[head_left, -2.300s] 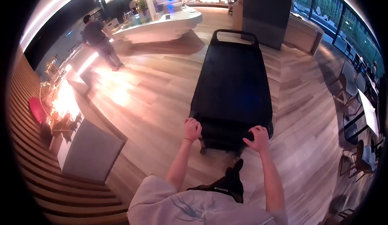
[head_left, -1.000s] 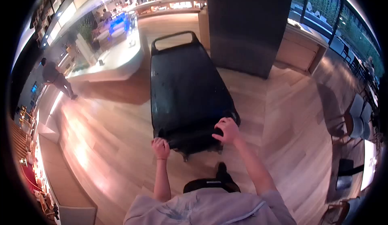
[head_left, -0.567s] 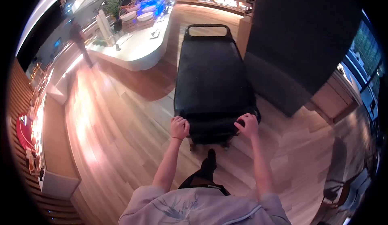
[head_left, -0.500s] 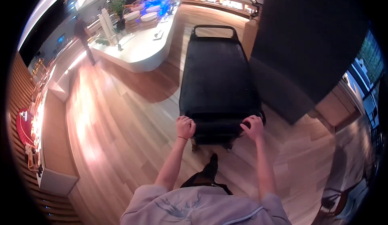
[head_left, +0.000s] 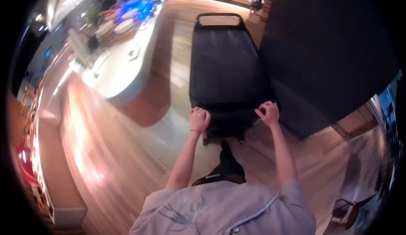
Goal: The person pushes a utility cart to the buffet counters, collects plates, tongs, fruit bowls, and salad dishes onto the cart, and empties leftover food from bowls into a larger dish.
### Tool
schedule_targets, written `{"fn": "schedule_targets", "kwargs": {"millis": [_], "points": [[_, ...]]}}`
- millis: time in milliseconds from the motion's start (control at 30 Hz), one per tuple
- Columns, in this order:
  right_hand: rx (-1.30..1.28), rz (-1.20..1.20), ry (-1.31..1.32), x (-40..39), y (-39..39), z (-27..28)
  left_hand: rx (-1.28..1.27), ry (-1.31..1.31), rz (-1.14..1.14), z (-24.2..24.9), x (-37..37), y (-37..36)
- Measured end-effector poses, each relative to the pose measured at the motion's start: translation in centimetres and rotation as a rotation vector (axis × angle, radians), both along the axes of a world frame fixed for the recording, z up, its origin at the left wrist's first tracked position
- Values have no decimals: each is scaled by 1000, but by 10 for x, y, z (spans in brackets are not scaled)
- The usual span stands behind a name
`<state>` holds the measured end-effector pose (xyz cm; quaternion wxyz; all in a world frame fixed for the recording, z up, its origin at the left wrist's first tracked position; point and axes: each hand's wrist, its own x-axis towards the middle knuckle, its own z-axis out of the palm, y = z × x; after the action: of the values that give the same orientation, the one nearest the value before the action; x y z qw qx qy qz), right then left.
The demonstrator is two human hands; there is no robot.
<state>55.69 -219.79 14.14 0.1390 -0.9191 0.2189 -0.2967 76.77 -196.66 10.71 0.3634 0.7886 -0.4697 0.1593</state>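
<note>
Both hands grip the near end of the cart [head_left: 226, 72]: the left hand [head_left: 199, 119] has its fingers curled tight around the near-left corner of the handle, and the right hand [head_left: 268, 113] has its fingers wrapped over the near-right corner. Since half a second ago the cart has rolled forward along the wood floor [head_left: 127, 150], and the dark pillar [head_left: 334, 49] now sits just beside the cart's right edge, where a gap showed before. The white counter [head_left: 120, 72] has slid back on the left and is well apart from the cart. So the push goes on, with little room left on the right. The cart's long axis runs straight away from the person, its far handle [head_left: 219, 16] pointing toward the lit buffet counters at the back.
</note>
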Motion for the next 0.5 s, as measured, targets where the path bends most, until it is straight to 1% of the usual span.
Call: {"fn": "schedule_targets", "kwargs": {"millis": [33, 100, 167, 200, 233, 300, 367, 433, 500], "points": [[-28, -17, -19, 12, -16, 3, 53, 25, 14, 2, 10, -16], [-23, 3, -34, 38, -54, -2, 24, -8, 0, 0, 36, -48], [-27, 8, -44, 62, -80, 0, 64, -51, 3, -2, 61, -75], [-15, -23, -20, 72, -89, -4, 85, -26, 18, 0, 69, -83], [33, 52, -47, 85, -91, 1, 91, -31, 21, 1, 82, -90], [-25, 64, -80, 107, -95, 1, 59, 24, 33, 0, 107, -94], [-28, 158, -101, 133, -108, 12, 40, 3, 90, -2, 135, -112], [44, 7, -87, 160, -119, 2, -7, 43, 26, -5, 158, -122], [-21, -13, -46, 181, -151, -13, 30, 44, -18, -12, 185, -148]]}}
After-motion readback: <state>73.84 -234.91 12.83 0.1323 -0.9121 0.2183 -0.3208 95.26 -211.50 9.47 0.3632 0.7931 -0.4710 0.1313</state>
